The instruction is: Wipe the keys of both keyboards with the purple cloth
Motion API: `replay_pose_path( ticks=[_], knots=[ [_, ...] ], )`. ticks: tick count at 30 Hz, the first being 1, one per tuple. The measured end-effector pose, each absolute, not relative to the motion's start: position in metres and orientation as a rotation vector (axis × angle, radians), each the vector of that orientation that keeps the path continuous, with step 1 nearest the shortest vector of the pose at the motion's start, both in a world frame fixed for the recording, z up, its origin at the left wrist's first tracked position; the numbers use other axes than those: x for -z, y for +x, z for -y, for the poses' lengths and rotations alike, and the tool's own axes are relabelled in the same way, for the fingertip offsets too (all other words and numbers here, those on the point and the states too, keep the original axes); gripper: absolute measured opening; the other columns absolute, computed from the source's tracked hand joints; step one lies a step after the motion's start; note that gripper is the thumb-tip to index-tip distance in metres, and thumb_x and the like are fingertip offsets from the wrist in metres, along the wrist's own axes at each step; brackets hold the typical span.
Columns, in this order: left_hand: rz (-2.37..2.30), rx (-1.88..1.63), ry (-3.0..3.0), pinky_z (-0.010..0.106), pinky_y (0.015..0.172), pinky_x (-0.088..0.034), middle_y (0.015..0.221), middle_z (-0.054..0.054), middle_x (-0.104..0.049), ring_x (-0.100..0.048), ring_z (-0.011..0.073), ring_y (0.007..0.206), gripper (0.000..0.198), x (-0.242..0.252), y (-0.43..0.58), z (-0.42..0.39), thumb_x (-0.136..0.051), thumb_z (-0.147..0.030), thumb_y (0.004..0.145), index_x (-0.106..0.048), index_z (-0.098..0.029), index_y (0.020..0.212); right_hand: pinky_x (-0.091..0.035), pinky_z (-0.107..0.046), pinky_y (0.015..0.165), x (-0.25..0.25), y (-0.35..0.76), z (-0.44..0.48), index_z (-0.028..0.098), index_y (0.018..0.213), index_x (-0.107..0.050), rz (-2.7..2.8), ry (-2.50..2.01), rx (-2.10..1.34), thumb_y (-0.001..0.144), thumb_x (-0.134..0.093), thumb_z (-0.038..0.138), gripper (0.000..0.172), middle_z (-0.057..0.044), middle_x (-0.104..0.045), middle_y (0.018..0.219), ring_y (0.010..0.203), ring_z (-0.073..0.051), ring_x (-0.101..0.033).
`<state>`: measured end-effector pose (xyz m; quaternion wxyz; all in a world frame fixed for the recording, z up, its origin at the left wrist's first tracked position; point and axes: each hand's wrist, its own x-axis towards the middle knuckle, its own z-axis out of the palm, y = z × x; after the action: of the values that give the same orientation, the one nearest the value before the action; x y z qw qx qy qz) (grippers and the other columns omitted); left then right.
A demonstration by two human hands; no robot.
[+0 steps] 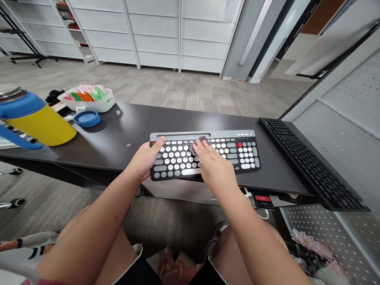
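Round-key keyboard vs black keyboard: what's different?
Keys: the round-key keyboard mixes white, gray and red; the black keyboard looks all dark.
Pose: the round-key keyboard lies broadside to the person; the black keyboard slants at the right.
Contact: both hands are on the round-key keyboard, none on the black keyboard.
Shared: keys face up.

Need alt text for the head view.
A person's right hand holds a patterned cloth against a gray-and-black keyboard while the left hand grips its left end, at a dark table's front edge. A yellow-and-blue jug is at left, an all-black keyboard at right.
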<state>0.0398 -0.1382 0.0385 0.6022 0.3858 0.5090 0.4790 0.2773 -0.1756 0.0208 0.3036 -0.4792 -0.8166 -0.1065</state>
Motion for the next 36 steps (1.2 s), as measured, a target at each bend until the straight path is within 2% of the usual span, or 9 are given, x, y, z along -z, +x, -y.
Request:
replay_pose_path(
  ticks=[13,16,18,20,22,25,29,33,36],
  knots=[
    [-1.168,-1.1,0.906,0.04,0.085,-0.066,0.106,0.016,-0.081,-0.08,0.0283,0.092,0.046,-0.039,0.039,0.138,-0.078,-0.058,0.091,-0.073,-0.015,0.108,-0.056,-0.041,0.116,-0.038,0.279,0.185,0.017,0.148,-0.064,2.284,-1.266,0.112,0.094,-0.041,-0.005,0.062,-0.006,-0.063,0.152,0.145,-0.02,-0.057],
    [-1.166,-1.096,0.895,0.04,0.082,-0.067,0.108,0.016,-0.081,-0.08,0.0286,0.092,0.046,-0.039,0.039,0.139,-0.078,-0.058,0.09,-0.073,-0.016,0.108,-0.062,-0.037,0.106,-0.048,0.296,0.184,0.023,0.147,-0.066,2.232,-1.325,0.04,0.094,-0.046,-0.001,0.061,-0.002,-0.069,0.146,0.131,-0.02,-0.069],
    [-1.153,-1.094,0.895,0.04,0.081,-0.067,0.109,0.016,-0.081,-0.08,0.0283,0.091,0.046,-0.039,0.039,0.139,-0.078,-0.059,0.091,-0.073,-0.016,0.108,-0.066,-0.037,0.095,-0.055,0.314,0.183,0.029,0.146,-0.068,2.113,-1.459,0.052,0.096,-0.052,0.006,0.057,0.0,-0.077,0.133,0.11,-0.022,-0.078],
    [-1.142,-1.088,0.893,0.04,0.08,-0.067,0.109,0.016,-0.082,-0.08,0.0284,0.09,0.046,-0.039,0.038,0.139,-0.078,-0.059,0.091,-0.073,-0.015,0.107,-0.066,-0.038,0.084,-0.062,0.335,0.181,0.033,0.144,-0.07,1.927,-1.61,0.1,0.099,-0.056,0.014,0.051,-0.001,-0.083,0.115,0.089,-0.024,-0.08],
    [-1.137,-1.087,0.89,0.041,0.079,-0.068,0.108,0.016,-0.082,-0.08,0.0288,0.09,0.046,-0.038,0.038,0.139,-0.078,-0.059,0.091,-0.073,-0.015,0.107,-0.064,-0.039,0.079,-0.07,0.357,0.181,0.032,0.141,-0.072,1.701,-1.732,0.156,0.099,-0.058,0.02,0.046,-0.003,-0.083,0.106,0.079,-0.024,-0.078],
    [-1.136,-1.088,0.891,0.041,0.078,-0.068,0.107,0.016,-0.082,-0.08,0.0296,0.09,0.047,-0.037,0.037,0.139,-0.077,-0.059,0.091,-0.073,-0.015,0.107,-0.06,-0.042,0.083,-0.078,0.386,0.182,0.027,0.14,-0.074,1.417,-1.907,0.265,0.101,-0.056,0.024,0.043,-0.01,-0.082,0.107,0.086,-0.03,-0.078],
    [-1.138,-1.091,0.897,0.042,0.078,-0.068,0.106,0.016,-0.082,-0.081,0.0295,0.088,0.047,-0.036,0.036,0.138,-0.078,-0.059,0.091,-0.074,-0.015,0.108,-0.056,-0.049,0.09,-0.072,0.406,0.176,0.018,0.148,-0.067,1.31,-2.096,0.373,0.104,-0.047,0.029,0.05,-0.02,-0.08,0.113,0.101,-0.04,-0.077],
    [-1.138,-1.09,0.901,0.041,0.082,-0.067,0.107,0.016,-0.082,-0.08,0.0289,0.092,0.045,-0.036,0.037,0.138,-0.077,-0.057,0.092,-0.074,-0.016,0.109,-0.059,-0.052,0.081,-0.049,0.401,0.16,0.021,0.138,-0.075,1.365,-2.157,0.315,0.096,-0.057,0.025,0.045,-0.015,-0.081,0.092,0.082,-0.036,-0.076],
    [-1.14,-1.09,0.911,0.04,0.081,-0.067,0.11,0.016,-0.081,-0.08,0.0286,0.092,0.045,-0.037,0.037,0.138,-0.076,-0.057,0.092,-0.074,-0.016,0.109,-0.061,-0.048,0.077,-0.036,0.384,0.151,0.023,0.135,-0.076,1.47,-2.091,0.254,0.095,-0.056,0.023,0.045,-0.013,-0.081,0.088,0.074,-0.031,-0.075]
  ],
)
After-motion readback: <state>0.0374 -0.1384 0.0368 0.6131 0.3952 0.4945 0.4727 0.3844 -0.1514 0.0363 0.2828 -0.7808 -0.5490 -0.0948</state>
